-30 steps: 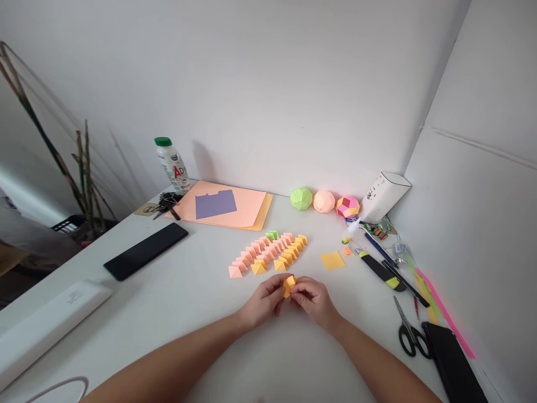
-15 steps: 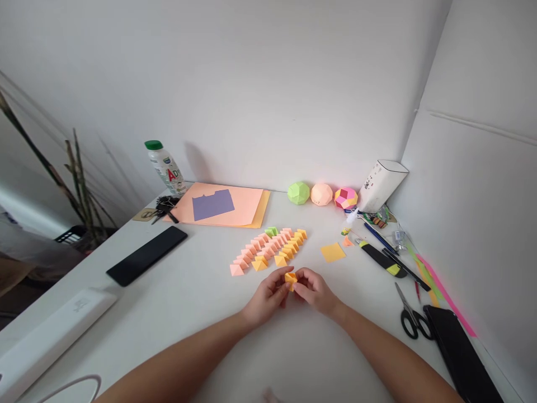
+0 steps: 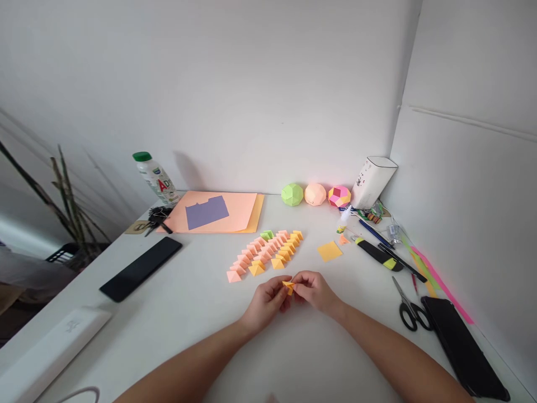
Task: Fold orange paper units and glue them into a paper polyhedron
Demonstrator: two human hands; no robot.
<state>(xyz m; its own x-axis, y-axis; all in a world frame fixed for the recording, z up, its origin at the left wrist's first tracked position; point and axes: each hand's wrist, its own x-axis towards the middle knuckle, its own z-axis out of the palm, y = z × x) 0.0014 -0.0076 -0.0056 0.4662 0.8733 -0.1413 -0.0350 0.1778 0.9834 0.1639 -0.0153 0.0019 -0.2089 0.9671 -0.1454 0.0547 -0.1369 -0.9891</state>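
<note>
Between my fingertips is a small folded piece of orange paper (image 3: pixel 288 286), held just above the table. My left hand (image 3: pixel 268 299) pinches it from the left, and my right hand (image 3: pixel 314 290) grips its right side. Beyond my hands stand rows of folded paper pieces: pink ones (image 3: pixel 248 253), orange ones (image 3: pixel 287 249) and a few green ones (image 3: pixel 267 235). A flat orange paper square (image 3: pixel 329 251) lies to the right of the rows. Near it are a small pink-orange paper scrap (image 3: pixel 343 239) and a glue bottle (image 3: pixel 343 219).
Three paper balls, green (image 3: pixel 292 194), peach (image 3: pixel 315 194) and multicoloured (image 3: pixel 339 196), sit by the wall. To the right lie a utility knife (image 3: pixel 377 254), scissors (image 3: pixel 409 310) and a black phone-like case (image 3: pixel 464 347). Leftward are paper sheets (image 3: pixel 243 207), a black slab (image 3: pixel 141 268) and a bottle (image 3: pixel 156 178).
The orange paper in my fingers has been turned and looks flatter, its open pocket no longer facing me. My fingers have shifted slightly around it. The camera view has moved a little.
</note>
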